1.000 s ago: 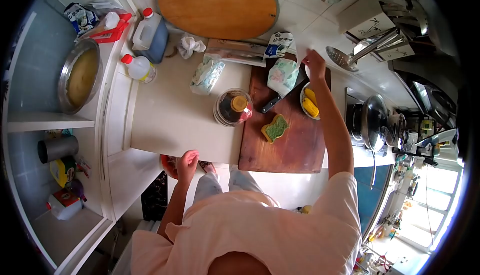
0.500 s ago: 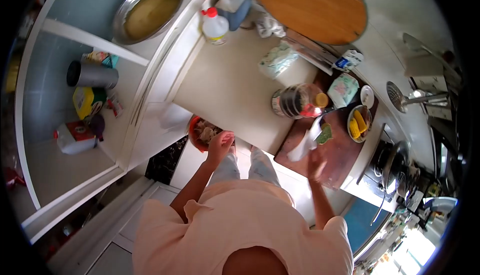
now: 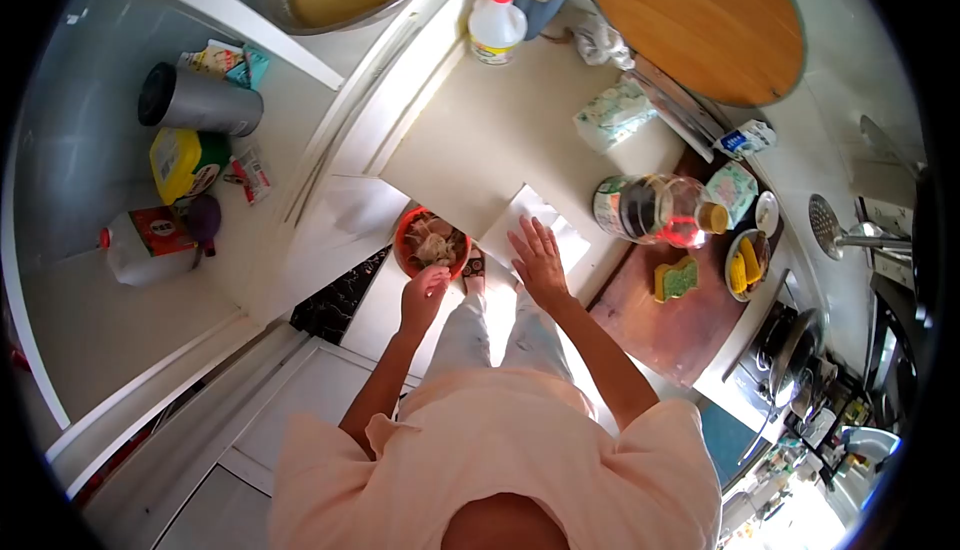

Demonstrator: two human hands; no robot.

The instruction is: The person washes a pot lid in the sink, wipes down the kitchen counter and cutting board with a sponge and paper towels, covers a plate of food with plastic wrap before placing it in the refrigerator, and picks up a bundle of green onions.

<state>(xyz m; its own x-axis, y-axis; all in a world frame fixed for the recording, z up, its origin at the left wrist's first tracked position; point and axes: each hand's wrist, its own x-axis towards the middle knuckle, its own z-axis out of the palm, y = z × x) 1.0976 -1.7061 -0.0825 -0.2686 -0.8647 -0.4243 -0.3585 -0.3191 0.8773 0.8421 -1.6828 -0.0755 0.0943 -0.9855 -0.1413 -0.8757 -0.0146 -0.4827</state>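
My right hand (image 3: pixel 540 262) lies flat with its fingers spread on a white paper towel (image 3: pixel 508 227) at the front edge of the counter. My left hand (image 3: pixel 425 295) hangs just in front of the counter, fingers curled; what is in them, if anything, is hidden. Close behind it, below counter height, is a red bin (image 3: pixel 404 258) holding scraps and crumpled waste. A yellow and green sponge (image 3: pixel 676 279) rests on the brown cutting board (image 3: pixel 650 330) to the right.
A large bottle of dark liquid (image 3: pixel 655 208) stands beside the board, near a plate of yellow food (image 3: pixel 745 265). Farther back are a tissue pack (image 3: pixel 615 115) and a white jug (image 3: pixel 497 25). An open cabinet door (image 3: pixel 340 225) juts out at left.
My right hand has moved left from over the cutting board, bringing the white paper towel onto the counter's front edge. My left hand stays near the bin. The view has shifted slightly.
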